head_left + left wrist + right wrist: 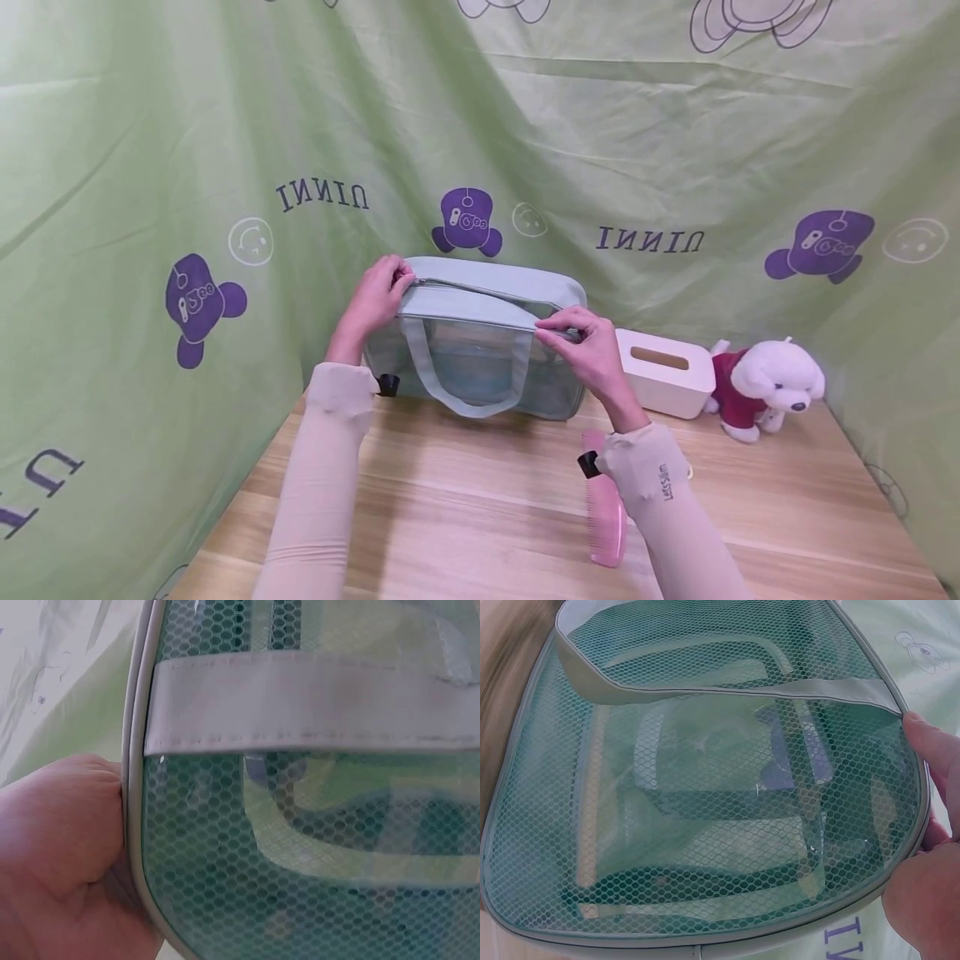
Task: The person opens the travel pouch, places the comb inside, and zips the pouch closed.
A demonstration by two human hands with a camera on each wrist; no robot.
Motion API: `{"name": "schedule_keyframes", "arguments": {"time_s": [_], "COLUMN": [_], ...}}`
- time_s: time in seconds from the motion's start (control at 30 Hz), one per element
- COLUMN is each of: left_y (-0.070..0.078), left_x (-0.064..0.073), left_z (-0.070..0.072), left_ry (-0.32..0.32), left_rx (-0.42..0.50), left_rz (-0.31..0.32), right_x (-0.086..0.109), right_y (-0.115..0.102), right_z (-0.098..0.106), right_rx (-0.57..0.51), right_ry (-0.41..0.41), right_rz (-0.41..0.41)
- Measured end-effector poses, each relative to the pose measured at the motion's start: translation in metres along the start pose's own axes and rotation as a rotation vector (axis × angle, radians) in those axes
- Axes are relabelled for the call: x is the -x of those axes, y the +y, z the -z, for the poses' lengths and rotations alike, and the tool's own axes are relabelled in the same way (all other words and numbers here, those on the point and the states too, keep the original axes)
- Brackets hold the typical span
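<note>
A pale green wash bag (pixel 480 367) with see-through sides and a carry strap (pixel 480 410) stands upright at the back of the table. Its top zipper (pixel 487 291) is partly undone, and the gap widens toward the right. At the bag's top left corner, my left hand (pixel 378 292) pinches the zipper end; the fingertips are partly hidden. Thumb and fingers of my right hand (pixel 588 346) pinch the front edge of the opening, near the right end. Honeycomb mesh (pixel 300 915) fills the left wrist view, and the mesh end panel (pixel 705 765) shows in the right wrist view.
A pink comb (pixel 603 521) lies on the wooden table (pixel 450 500) beside my right forearm. Right of the bag are a white tissue box (pixel 667 387) and a white plush dog (pixel 776 375) in a red top. Green printed cloth (pixel 637 150) hangs behind and at the sides.
</note>
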State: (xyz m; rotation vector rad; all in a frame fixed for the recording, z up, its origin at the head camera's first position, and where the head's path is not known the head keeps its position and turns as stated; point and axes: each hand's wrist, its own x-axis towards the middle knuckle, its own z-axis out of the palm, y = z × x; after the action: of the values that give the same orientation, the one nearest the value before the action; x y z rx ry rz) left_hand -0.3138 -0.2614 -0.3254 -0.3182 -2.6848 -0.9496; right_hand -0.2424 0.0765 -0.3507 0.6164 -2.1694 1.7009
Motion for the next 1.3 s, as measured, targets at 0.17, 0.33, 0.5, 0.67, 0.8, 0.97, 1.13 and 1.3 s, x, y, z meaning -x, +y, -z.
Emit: {"name": "schedule_keyframes", "arguments": {"time_s": [0.17,0.33,0.5,0.67,0.8,0.97,1.13,1.3], "left_y": [-0.008,-0.015,-0.019,-0.027,-0.034,-0.037,-0.04,-0.042], "left_x": [0.002,0.003,0.006,0.008,0.01,0.012,0.013,0.015], "left_z": [0.004,0.008,0.01,0.009,0.008,0.006,0.005,0.005], "left_ry": [0.009,0.021,0.038,0.085,0.124,0.136,0.146,0.155], "left_rx": [0.018,0.035,0.094,0.14,0.174,0.209,0.248,0.263], "left_rz": [0.04,0.045,0.094,0.135,0.163,0.189,0.208,0.227], "right_x": [0.0,-0.001,-0.001,0.0,0.0,-0.002,-0.006,-0.004], "right_y": [0.001,0.001,0.0,0.0,0.0,0.015,0.038,0.038], "right_z": [0.0,0.0,0.002,0.004,0.004,0.003,0.002,0.001], "right_rx": [-0.008,-0.003,0.009,0.021,0.028,0.033,0.019,0.01], "right_ry": [0.006,0.004,0.006,0.008,0.006,0.011,0.019,0.017], "right_rz": [-0.005,-0.005,0.006,0.006,0.003,-0.011,-0.006,-0.001]}}
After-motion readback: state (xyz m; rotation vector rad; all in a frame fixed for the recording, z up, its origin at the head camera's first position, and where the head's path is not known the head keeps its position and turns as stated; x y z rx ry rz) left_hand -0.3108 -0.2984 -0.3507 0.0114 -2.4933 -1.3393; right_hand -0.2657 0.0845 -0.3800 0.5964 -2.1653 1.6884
